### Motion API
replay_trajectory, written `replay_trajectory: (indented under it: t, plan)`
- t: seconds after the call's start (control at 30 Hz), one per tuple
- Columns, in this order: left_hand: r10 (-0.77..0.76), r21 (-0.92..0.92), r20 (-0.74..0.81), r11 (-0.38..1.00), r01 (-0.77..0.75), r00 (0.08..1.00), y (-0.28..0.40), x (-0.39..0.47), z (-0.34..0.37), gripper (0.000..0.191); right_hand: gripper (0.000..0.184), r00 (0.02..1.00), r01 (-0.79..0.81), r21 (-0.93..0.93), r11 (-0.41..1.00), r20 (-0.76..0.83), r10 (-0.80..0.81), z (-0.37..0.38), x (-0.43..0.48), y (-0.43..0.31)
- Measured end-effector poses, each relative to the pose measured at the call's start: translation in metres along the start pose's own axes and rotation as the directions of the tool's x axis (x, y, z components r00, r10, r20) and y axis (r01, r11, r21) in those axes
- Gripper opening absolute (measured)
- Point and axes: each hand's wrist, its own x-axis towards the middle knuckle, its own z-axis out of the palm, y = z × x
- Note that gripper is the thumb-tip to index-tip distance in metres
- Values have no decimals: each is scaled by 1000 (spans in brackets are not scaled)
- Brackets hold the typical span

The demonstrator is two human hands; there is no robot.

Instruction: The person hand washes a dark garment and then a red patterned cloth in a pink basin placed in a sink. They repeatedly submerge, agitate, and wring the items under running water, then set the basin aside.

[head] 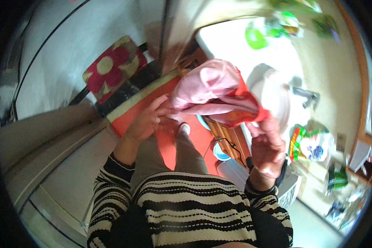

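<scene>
A pink cloth item with red edging, bunched and partly folded open, hangs in front of me above the floor and the edge of the washbasin counter. My right hand grips its red edge at the lower right between thumb and fingers. My left hand is beside the cloth's left edge with its fingers apart. Whether its fingertips touch the fabric is hard to tell. The cloth looks slightly blurred, and its far side is hidden.
Right of the cloth is a white washbasin with a metal faucet. A printed plastic bag lies by it. Below are a wooden cabinet and a light-blue basin. A flowered mat lies beyond the red floor.
</scene>
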Motion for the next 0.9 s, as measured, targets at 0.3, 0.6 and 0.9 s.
replay_trajectory:
  t: [0.3,0.6,0.9]
  plan:
    - [27,305,-316,949,75,948,14,36,31,47,82,922,252,-404,879,-177,-345,-80,-18,-142]
    - [511,633,-377,751,-188,772,71,24,108,39,53,963,-162,-379,911,-261,63,-178,-63,-114]
    - [426,701,-187,689,-183,885,37,144,193,40,52,797,-571,-789,225,-467,382,-250,-67,-33]
